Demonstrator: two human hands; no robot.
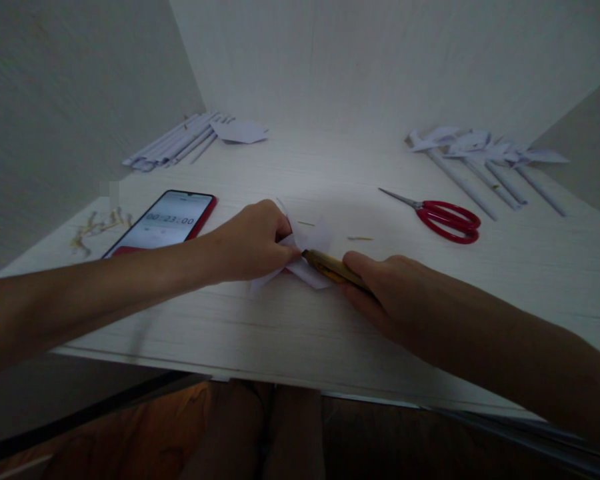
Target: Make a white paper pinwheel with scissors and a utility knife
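In the middle of the white table, my left hand point(255, 241) is closed in a pinch on a folded white paper pinwheel point(322, 235). Its paper blades stick out on both sides of my fingers, and its centre is partly hidden by my thumb. My right hand point(395, 288) is wrapped round a yellow utility knife point(329, 265). The knife points left, its dark tip at the paper right beside my left thumb; whether it touches the paper I cannot tell. A short thin yellowish stick point(360, 238) lies just beyond the knife.
Red-handled scissors point(447, 219) lie to the right. Behind them are several paper pinwheels on rolled sticks point(480, 160). At the back left are rolled paper tubes point(175, 143) and a paper sheet point(243, 131). A phone point(167, 219) showing a timer lies left, beside small yellowish pieces point(97, 230).
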